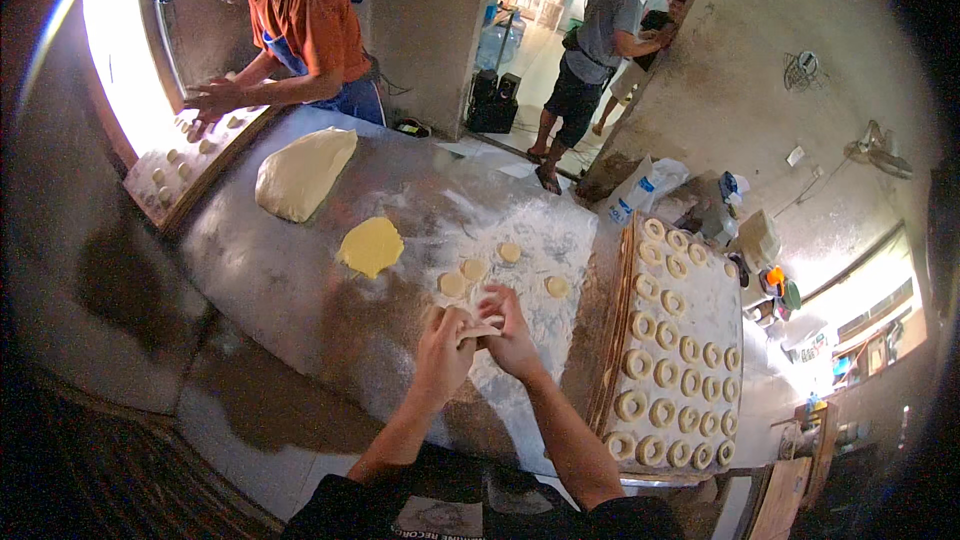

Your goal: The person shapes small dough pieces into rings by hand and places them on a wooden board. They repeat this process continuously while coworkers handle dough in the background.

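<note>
Both of my hands are raised over the floured metal table, pinching a small pale piece of dough (482,329) between them. My left hand (444,350) is closed around its left side. On the other side, my right hand (511,336) grips it with thumb and fingers. Part of the dough is hidden by my fingers, so its full shape cannot be made out. Just beyond lie several flattened dough rounds, among them one (452,285) near my left hand and one (557,286) to the right. A flat yellow mass (371,247) sits farther left.
A large dough slab (303,175) rests at the table's (250,270) far left. Stacked trays at right carry rows of dough rings (662,412). A co-worker in orange (305,20) handles dough pieces on a board (225,152). Two people stand by the doorway.
</note>
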A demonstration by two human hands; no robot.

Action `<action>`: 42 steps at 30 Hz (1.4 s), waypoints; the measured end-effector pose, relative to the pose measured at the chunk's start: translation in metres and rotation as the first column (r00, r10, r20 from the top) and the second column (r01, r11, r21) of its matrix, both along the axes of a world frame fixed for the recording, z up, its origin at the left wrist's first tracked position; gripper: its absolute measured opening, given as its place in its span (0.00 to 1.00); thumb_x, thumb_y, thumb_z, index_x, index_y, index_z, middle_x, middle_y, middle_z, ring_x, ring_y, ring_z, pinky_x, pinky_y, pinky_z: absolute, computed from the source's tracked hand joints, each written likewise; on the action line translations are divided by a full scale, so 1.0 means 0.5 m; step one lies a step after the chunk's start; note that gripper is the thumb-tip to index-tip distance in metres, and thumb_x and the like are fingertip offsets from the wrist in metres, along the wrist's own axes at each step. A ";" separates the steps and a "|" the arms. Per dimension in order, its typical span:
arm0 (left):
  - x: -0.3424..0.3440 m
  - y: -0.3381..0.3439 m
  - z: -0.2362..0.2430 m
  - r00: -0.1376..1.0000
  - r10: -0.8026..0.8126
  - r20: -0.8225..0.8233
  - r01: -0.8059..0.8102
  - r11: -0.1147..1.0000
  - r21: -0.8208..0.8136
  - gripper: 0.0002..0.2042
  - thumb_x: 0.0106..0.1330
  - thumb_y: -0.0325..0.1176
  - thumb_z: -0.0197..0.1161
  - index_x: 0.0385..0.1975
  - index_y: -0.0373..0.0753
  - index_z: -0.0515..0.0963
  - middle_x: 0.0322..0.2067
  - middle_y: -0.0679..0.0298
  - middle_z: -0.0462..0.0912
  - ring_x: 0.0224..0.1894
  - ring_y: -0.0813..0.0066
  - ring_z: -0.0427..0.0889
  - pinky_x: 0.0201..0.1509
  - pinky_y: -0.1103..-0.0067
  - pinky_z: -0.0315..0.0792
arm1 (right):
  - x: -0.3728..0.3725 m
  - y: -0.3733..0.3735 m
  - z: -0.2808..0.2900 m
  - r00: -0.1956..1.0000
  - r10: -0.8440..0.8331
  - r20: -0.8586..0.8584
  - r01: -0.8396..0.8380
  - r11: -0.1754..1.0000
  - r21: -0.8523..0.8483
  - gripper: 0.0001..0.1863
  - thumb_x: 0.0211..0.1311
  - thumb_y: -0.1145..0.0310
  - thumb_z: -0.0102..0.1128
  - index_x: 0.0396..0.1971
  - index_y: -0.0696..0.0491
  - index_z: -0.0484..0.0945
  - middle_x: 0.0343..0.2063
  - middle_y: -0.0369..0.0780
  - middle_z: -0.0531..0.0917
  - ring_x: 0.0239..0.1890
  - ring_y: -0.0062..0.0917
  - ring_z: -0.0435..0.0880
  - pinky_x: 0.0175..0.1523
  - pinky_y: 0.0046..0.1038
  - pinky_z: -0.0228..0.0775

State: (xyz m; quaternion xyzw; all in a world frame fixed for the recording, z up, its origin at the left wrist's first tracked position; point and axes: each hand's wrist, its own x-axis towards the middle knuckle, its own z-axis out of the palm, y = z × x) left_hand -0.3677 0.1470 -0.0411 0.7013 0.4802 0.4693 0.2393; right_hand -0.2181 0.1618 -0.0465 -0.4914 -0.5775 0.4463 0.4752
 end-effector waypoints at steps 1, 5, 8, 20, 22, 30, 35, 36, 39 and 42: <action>0.011 0.000 -0.008 0.995 0.093 -0.029 -0.091 0.994 0.065 0.17 0.58 0.20 0.64 0.47 0.35 0.70 0.34 0.55 0.76 0.38 0.65 0.80 0.41 0.70 0.76 | 0.011 -0.002 -0.002 0.941 0.197 -0.276 -0.257 0.945 -0.201 0.27 0.62 0.69 0.61 0.60 0.54 0.64 0.42 0.39 0.77 0.41 0.27 0.76 0.49 0.34 0.73; 0.052 0.008 -0.027 0.774 -0.050 0.631 0.253 0.938 -0.236 0.17 0.64 0.24 0.59 0.52 0.35 0.65 0.34 0.60 0.74 0.39 0.64 0.79 0.43 0.72 0.76 | 0.049 -0.023 0.006 0.829 0.268 -0.490 -0.250 0.963 0.103 0.25 0.69 0.57 0.54 0.60 0.53 0.65 0.38 0.37 0.77 0.38 0.22 0.76 0.43 0.26 0.70; 0.078 -0.004 -0.028 0.172 -0.284 0.943 0.466 0.867 0.176 0.14 0.69 0.29 0.55 0.51 0.35 0.66 0.33 0.63 0.72 0.38 0.69 0.77 0.43 0.77 0.74 | 0.060 -0.037 0.024 0.953 -0.067 -0.295 0.016 0.985 -0.174 0.30 0.73 0.43 0.44 0.60 0.53 0.65 0.30 0.34 0.76 0.31 0.19 0.74 0.37 0.22 0.64; 0.328 -0.001 0.010 0.957 -0.102 0.272 0.068 0.989 0.131 0.06 0.75 0.29 0.48 0.41 0.37 0.72 0.18 0.65 0.70 0.18 0.73 0.68 0.25 0.80 0.63 | 0.277 -0.110 0.151 0.791 -0.144 -0.594 0.000 0.972 -0.235 0.29 0.72 0.54 0.47 0.67 0.47 0.55 0.21 0.30 0.70 0.23 0.11 0.69 0.29 0.17 0.60; 0.413 -0.004 0.048 0.304 -0.005 0.953 0.483 0.863 -0.150 0.08 0.76 0.32 0.46 0.39 0.36 0.72 0.20 0.59 0.73 0.19 0.69 0.73 0.26 0.75 0.68 | 0.323 -0.116 0.154 0.967 -0.045 -0.249 0.033 0.998 -0.054 0.24 0.72 0.52 0.42 0.62 0.47 0.59 0.22 0.30 0.71 0.27 0.15 0.73 0.30 0.19 0.62; 0.674 -0.024 0.114 0.894 -0.372 0.251 0.384 0.923 -0.002 0.09 0.74 0.34 0.48 0.41 0.37 0.73 0.32 0.53 0.77 0.36 0.61 0.79 0.42 0.67 0.72 | 0.570 -0.176 0.159 0.939 -0.298 -0.175 0.330 0.922 0.204 0.25 0.74 0.44 0.40 0.58 0.46 0.64 0.27 0.34 0.77 0.32 0.25 0.80 0.34 0.26 0.73; 0.813 -0.018 0.121 0.893 -0.448 -0.043 0.445 0.865 0.232 0.06 0.73 0.33 0.51 0.40 0.38 0.70 0.29 0.50 0.81 0.32 0.42 0.81 0.33 0.61 0.73 | 0.722 -0.191 0.159 0.915 -0.348 -0.203 0.383 0.908 0.168 0.24 0.73 0.45 0.41 0.60 0.43 0.65 0.23 0.35 0.77 0.25 0.24 0.79 0.29 0.27 0.74; 0.832 -0.020 0.121 0.868 -0.492 -0.065 0.495 0.850 0.182 0.07 0.74 0.34 0.50 0.40 0.38 0.69 0.28 0.49 0.80 0.32 0.42 0.81 0.33 0.61 0.73 | 0.750 -0.197 0.159 0.938 -0.254 -0.236 0.297 0.939 0.173 0.24 0.72 0.47 0.43 0.60 0.45 0.66 0.26 0.36 0.78 0.28 0.25 0.80 0.33 0.28 0.75; 0.888 -0.021 0.122 0.834 -0.535 0.137 0.537 0.843 0.026 0.09 0.75 0.37 0.47 0.41 0.38 0.68 0.28 0.46 0.80 0.34 0.40 0.81 0.35 0.59 0.73 | 0.829 -0.209 0.155 0.621 -0.111 -0.776 0.200 0.980 0.020 0.25 0.71 0.50 0.48 0.60 0.51 0.67 0.38 0.40 0.79 0.42 0.26 0.80 0.50 0.31 0.74; 0.945 -0.019 0.119 0.812 -0.557 0.175 0.573 0.817 -0.059 0.11 0.76 0.39 0.44 0.46 0.39 0.67 0.29 0.43 0.80 0.37 0.38 0.81 0.38 0.56 0.73 | 0.875 -0.182 0.122 0.896 -0.380 -0.229 0.415 0.901 0.127 0.28 0.72 0.47 0.46 0.59 0.55 0.69 0.43 0.43 0.80 0.44 0.29 0.80 0.49 0.32 0.73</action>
